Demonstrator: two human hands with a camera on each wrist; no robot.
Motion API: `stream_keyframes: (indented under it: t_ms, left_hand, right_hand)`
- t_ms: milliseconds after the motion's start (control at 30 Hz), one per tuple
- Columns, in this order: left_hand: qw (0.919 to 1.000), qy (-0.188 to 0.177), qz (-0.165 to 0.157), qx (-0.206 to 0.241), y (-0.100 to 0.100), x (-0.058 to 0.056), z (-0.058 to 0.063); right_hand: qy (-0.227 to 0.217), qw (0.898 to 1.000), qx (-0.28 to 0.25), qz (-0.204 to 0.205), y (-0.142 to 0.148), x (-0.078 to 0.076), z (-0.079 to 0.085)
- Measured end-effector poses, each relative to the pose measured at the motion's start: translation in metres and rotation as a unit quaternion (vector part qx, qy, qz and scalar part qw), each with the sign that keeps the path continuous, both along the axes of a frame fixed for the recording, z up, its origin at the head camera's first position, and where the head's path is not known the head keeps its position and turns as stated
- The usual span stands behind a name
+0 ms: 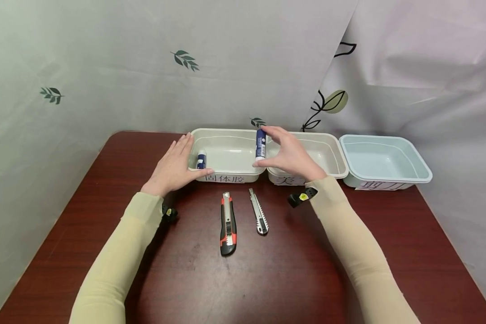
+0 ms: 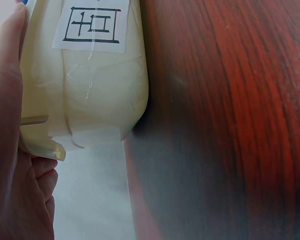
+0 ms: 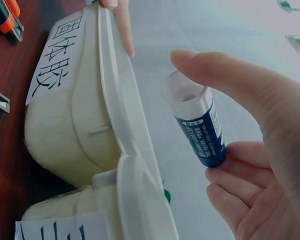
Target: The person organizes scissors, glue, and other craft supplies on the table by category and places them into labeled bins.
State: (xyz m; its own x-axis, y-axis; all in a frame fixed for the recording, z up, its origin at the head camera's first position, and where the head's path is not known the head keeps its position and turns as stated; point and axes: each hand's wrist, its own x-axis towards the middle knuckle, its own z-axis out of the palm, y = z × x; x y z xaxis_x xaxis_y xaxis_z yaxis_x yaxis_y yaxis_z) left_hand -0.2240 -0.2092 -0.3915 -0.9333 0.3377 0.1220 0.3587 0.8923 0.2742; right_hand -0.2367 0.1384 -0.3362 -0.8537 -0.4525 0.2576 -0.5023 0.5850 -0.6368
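Note:
My right hand [image 1: 290, 154] holds a blue-and-white glue stick [image 1: 261, 144] between thumb and fingertips, above the place where two cream bins meet. In the right wrist view the thumb is at the white end of the stick and the fingers at its blue end. My left hand [image 1: 171, 165] rests on the left corner of the left cream bin [image 1: 236, 173], fingers straight along its side and thumb across the front rim. Inside that bin, near its left end, stands another glue stick [image 1: 201, 160]. The left wrist view shows the bin's labelled front beside the hand.
A second cream bin [image 1: 328, 173] adjoins the first on the right, then a light blue bin [image 1: 389, 173]; each has a paper label. Before them lie a black-and-red utility knife [image 1: 228, 225] and a slim silver one [image 1: 259, 212] on the dark wooden table [image 1: 283, 279]. A curtain [image 1: 243, 67] hangs behind.

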Motion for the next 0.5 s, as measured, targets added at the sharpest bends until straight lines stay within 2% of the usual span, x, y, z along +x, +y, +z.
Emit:
stream_keyframes:
  t_ms: [200,500]
  left_hand:
    - [1.0,-0.008,0.002,0.0,-0.0002,0.0006,-0.0006]
    - [1.0,-0.004,0.001,0.0,-0.0002,-0.0003,-0.001]
  right_hand:
    - [-0.009,0.999,0.032,-0.013,-0.0041,-0.0058,-0.0025]
    - [0.001,0.999,0.032,-0.004,-0.0023,-0.003,-0.0032]
